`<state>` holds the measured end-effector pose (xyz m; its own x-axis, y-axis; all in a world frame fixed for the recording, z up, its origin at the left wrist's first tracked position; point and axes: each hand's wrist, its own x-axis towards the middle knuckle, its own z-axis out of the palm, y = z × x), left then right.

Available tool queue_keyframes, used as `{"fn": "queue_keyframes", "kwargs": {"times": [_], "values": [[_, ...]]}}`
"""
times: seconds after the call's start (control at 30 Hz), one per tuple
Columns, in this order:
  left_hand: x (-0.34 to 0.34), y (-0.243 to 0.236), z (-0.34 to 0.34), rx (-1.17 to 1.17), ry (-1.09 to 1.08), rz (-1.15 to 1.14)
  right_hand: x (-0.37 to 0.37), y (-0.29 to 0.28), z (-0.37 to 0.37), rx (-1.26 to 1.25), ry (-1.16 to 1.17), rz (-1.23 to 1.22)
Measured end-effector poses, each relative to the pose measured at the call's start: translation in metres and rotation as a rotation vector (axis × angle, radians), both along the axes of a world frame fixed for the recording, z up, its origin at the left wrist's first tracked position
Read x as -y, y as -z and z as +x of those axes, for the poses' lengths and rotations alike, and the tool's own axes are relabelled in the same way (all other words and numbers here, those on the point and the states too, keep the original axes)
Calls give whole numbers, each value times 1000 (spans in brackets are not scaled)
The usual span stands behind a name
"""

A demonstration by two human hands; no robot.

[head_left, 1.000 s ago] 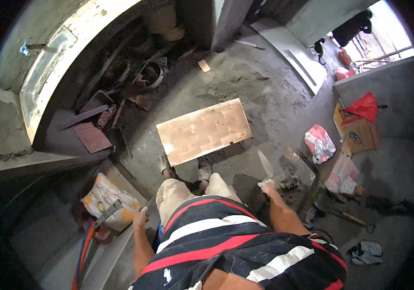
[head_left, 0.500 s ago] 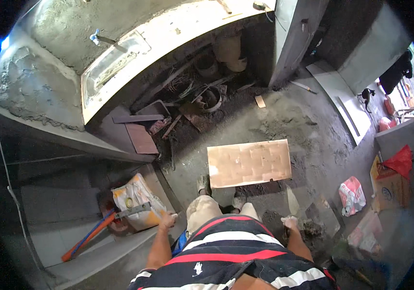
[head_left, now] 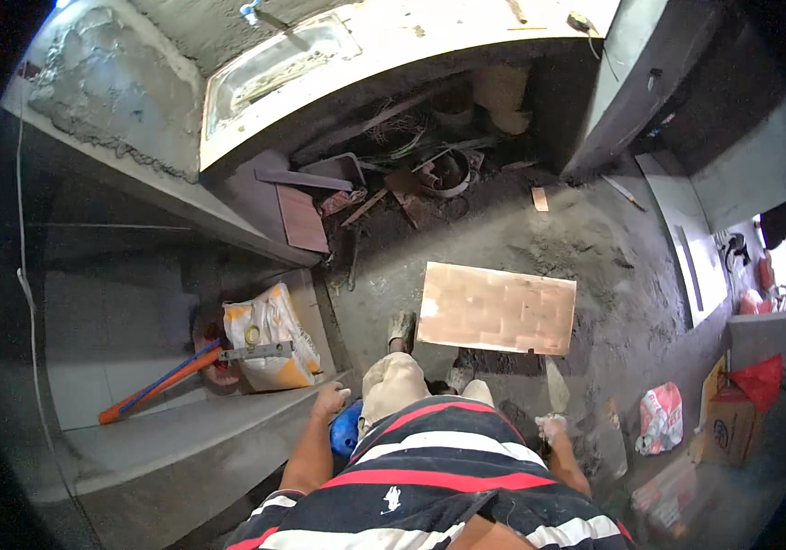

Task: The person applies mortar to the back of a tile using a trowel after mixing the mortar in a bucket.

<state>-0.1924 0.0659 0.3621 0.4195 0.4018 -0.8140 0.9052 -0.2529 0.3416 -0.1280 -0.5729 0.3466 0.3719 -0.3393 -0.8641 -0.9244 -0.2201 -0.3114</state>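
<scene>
Trowel (head_left: 556,387) over rough grey floor (head_left: 485,229), pale counter (head_left: 466,26) beyond

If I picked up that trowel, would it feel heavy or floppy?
The trowel probably feels light: it looks slim, and the right hand alone holds it. It's likely fairly stiff, since it juts out straight.

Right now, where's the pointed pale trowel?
In the head view, the pointed pale trowel is right of centre, held in the right hand, its tip just below the tan rectangular board.

two hands (head_left: 552,427), one trowel (head_left: 557,385), one tap (head_left: 250,13)
</scene>
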Motion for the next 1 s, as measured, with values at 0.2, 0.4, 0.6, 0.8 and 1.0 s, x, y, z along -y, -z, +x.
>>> {"fn": "queue_keyframes", "kwargs": {"times": [0.2, 0.4, 0.6, 0.8, 1.0], "values": [[1, 5, -10, -43, 69, -14, 5, 18, -4, -42, -89, 14], [17, 1, 20, 30, 161, -118, 48, 57, -21, 41, -393, -10], [-14, -31, 17, 76, 152, -288, -3, 60, 1, -59, -274, 36], [-19, -9, 47, -86, -1, -346, 4, 39, -23, 11, -151, 43], [21, 0, 112, -12, 692, -389, 36, 33, -151, -98, -147, -312]]}}
